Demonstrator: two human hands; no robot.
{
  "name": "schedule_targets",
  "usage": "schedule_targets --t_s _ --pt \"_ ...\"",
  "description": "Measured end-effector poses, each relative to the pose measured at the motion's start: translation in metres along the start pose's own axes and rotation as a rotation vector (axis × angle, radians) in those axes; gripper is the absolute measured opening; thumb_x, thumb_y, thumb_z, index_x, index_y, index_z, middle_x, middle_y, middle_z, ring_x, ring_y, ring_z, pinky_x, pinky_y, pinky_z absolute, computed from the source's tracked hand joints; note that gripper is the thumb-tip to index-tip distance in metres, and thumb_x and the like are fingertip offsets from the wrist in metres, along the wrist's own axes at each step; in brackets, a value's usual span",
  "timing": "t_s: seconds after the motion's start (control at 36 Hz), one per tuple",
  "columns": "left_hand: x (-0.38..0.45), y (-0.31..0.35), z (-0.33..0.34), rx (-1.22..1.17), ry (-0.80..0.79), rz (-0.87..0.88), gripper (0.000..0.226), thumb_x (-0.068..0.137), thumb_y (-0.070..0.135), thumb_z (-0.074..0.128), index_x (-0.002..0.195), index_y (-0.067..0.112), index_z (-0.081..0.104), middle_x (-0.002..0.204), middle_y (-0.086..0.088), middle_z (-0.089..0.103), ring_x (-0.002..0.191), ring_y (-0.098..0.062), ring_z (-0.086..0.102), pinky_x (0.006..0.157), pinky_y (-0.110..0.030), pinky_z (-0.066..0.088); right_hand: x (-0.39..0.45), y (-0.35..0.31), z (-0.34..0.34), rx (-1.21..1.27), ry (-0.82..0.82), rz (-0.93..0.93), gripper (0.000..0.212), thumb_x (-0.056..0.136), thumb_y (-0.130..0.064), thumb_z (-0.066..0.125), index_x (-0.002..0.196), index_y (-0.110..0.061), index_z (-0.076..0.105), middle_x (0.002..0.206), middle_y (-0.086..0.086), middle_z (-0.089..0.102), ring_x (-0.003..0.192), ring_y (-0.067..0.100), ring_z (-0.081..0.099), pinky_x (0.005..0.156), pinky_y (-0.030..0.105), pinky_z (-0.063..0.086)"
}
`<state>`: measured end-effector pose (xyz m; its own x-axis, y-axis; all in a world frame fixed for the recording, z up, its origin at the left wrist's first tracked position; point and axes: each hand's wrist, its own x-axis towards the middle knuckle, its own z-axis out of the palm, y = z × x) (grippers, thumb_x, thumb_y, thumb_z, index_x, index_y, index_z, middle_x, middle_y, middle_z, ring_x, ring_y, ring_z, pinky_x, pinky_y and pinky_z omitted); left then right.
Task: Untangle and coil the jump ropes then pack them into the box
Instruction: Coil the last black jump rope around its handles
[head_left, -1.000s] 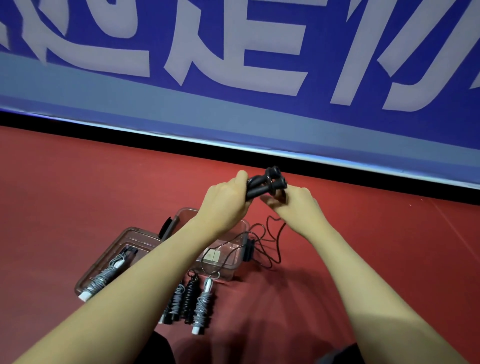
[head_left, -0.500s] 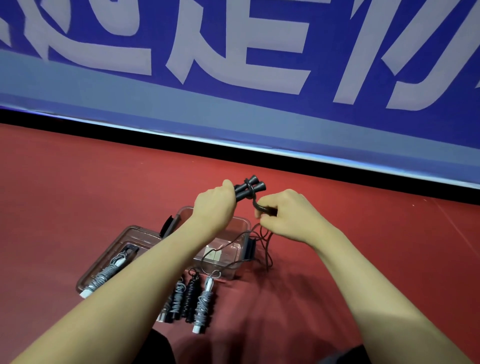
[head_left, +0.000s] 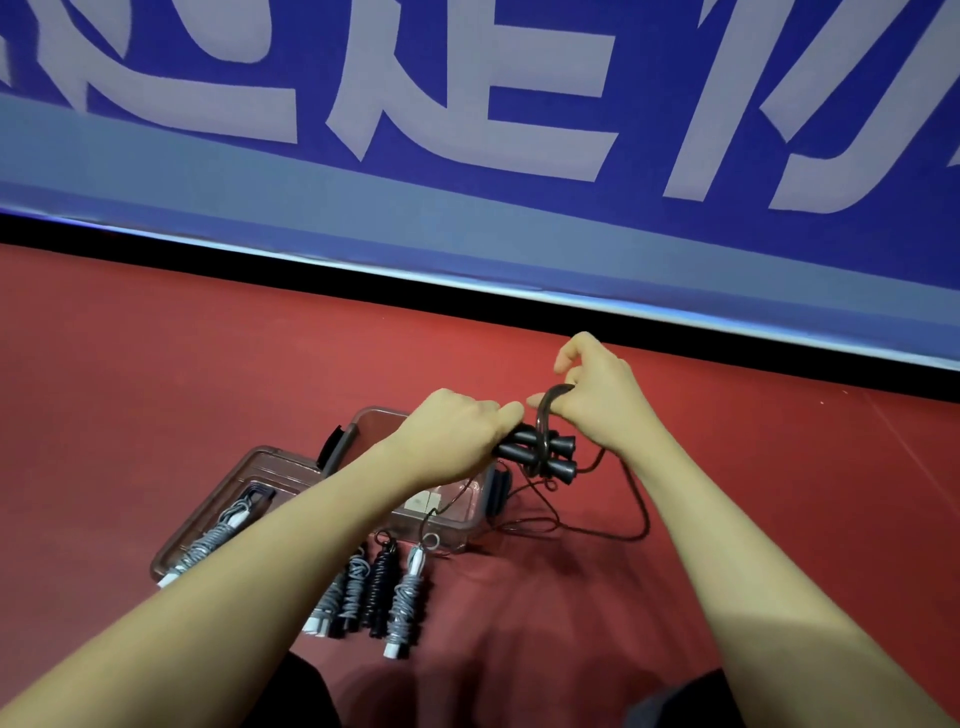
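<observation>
Black handles (head_left: 540, 454) sit gripped in the left hand (head_left: 457, 441) above the box (head_left: 441, 525); the right hand (head_left: 597, 400) pinches the cord (head_left: 545, 410) mid-wrap. Slack cord by the box could snag, loosening the coil.

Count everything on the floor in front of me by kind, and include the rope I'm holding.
Box: 1
Lid: 1
Held rope: 1
Coiled ropes: 5 (four on the floor, one partly behind an arm; one on the lid)
Total: 8
</observation>
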<state>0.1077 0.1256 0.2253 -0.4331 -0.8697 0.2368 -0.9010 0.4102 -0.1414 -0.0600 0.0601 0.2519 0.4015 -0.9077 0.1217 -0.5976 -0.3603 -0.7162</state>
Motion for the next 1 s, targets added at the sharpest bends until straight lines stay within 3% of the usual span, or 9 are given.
schedule_targets --t_s 0.14,0.22,0.28,0.36,0.44,0.53,0.81,0.89,1.0 --pt "0.000 -0.003 -0.003 -0.045 0.301 0.109 0.012 0.069 0.020 0.039 0.078 0.016 0.030 0.050 0.001 0.049 0.033 -0.021 0.043 0.038 -0.017 0.017 -0.004 0.001 -0.005 0.044 -0.043 -0.004 0.034 0.077 -0.029 0.078 0.080 -0.015 0.046 0.053 -0.006 0.047 0.048 0.008 0.038 0.050 0.022 0.031" --pt "0.004 -0.004 -0.016 -0.103 0.407 0.051 0.013 0.070 0.022 0.041 0.077 0.016 0.031 0.049 0.000 0.048 0.034 -0.021 0.044 0.037 -0.017 0.020 -0.006 -0.004 -0.006 0.119 -0.061 0.002 0.025 0.087 -0.007 0.065 0.076 -0.013 0.044 0.041 -0.013 0.053 0.040 -0.004 0.047 0.046 0.012 0.035" --pt "0.006 0.000 -0.021 -0.144 0.420 -0.038 0.013 0.070 0.023 0.045 0.076 0.015 0.036 0.048 -0.001 0.050 0.034 -0.023 0.047 0.038 -0.017 0.019 -0.006 -0.007 -0.002 0.063 -0.065 -0.004 0.026 0.085 0.003 0.053 0.074 -0.019 0.043 0.049 -0.013 0.057 0.050 -0.003 0.054 0.050 0.021 0.040" --pt "0.011 0.008 -0.027 -0.268 0.301 -0.285 0.015 0.083 0.017 0.059 0.089 0.005 0.050 0.072 -0.012 0.064 0.062 -0.035 0.060 0.052 -0.028 0.030 -0.005 -0.009 0.006 -0.048 -0.033 -0.031 0.028 0.079 -0.007 0.054 0.069 -0.030 0.044 0.077 0.001 0.060 0.076 0.028 0.059 0.067 0.041 0.048" --pt "0.016 0.012 -0.031 -0.407 0.209 -0.519 0.018 0.090 0.018 0.053 0.094 0.013 0.037 0.092 -0.017 0.064 0.085 -0.043 0.058 0.062 -0.035 0.029 -0.005 -0.012 0.011 0.043 -0.008 -0.047 0.019 0.081 -0.030 0.066 0.071 -0.036 0.051 0.068 -0.009 0.056 0.067 0.018 0.054 0.066 0.037 0.046" --pt "0.020 0.012 -0.031 -0.400 0.192 -0.622 0.018 0.092 0.018 0.050 0.094 0.015 0.032 0.097 -0.016 0.064 0.089 -0.041 0.058 0.062 -0.034 0.030 -0.006 -0.014 0.012 0.045 -0.032 -0.062 0.030 0.080 -0.034 0.070 0.069 -0.027 0.043 0.061 -0.011 0.045 0.059 0.011 0.043 0.063 0.038 0.042" --pt "0.028 0.009 -0.015 -0.323 0.044 -0.813 0.015 0.095 0.014 0.047 0.106 0.005 0.041 0.102 -0.016 0.064 0.091 -0.036 0.060 0.064 -0.033 0.034 -0.011 -0.019 0.017 -0.005 -0.219 -0.050 0.021 0.081 -0.017 0.070 0.069 -0.011 0.054 0.056 -0.001 0.050 0.040 0.013 0.049 0.050 0.038 0.052" --pt "0.025 0.002 -0.008 -0.242 -0.023 -0.827 0.014 0.096 0.012 0.046 0.106 0.004 0.042 0.102 -0.016 0.064 0.091 -0.037 0.061 0.064 -0.036 0.035 -0.013 -0.020 0.015 -0.113 -0.256 -0.114 0.012 0.081 -0.011 0.063 0.070 -0.009 0.058 0.057 -0.004 0.051 0.048 0.011 0.046 0.055 0.037 0.048" --pt "0.016 -0.005 0.000 -0.101 -0.137 -0.772 0.015 0.094 0.006 0.044 0.109 0.004 0.043 0.104 -0.013 0.063 0.091 -0.034 0.063 0.064 -0.036 0.038 -0.018 -0.028 0.010 -0.379 -0.288 -0.254 0.011 0.081 -0.008 0.052 0.084 -0.009 0.063 0.067 0.003 0.056 0.068 0.028 0.052 0.056 0.033 0.036"
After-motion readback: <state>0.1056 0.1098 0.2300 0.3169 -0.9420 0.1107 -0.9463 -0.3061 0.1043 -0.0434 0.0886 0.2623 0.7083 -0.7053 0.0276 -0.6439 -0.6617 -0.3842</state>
